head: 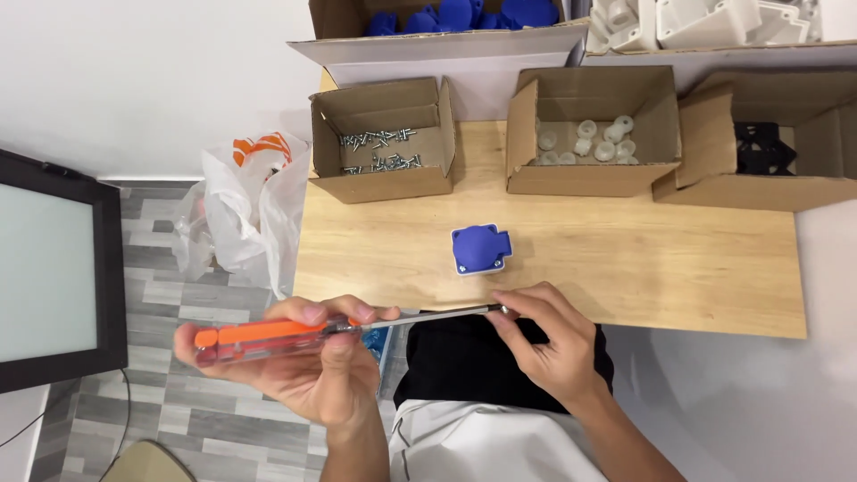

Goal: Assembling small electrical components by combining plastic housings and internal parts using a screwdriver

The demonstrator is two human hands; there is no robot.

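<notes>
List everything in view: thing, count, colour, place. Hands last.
screwdriver: 1, orange handle, metal shaft, held level over the near table edge
socket part: 1, blue on white base, mid table
screw box: 1, cardboard, back left, loose silver screws inside
white-parts box: 1, cardboard, back centre, small white round parts
black-parts box: 1, cardboard, back right
far boxes: 2, blue parts left, white parts right, behind the table
table: 1, light wood
plastic bag: 1, white and orange, left of table
monitor: 1, black frame, far left
left hand: grips the handle
right hand: fingertips at the shaft tip
</notes>
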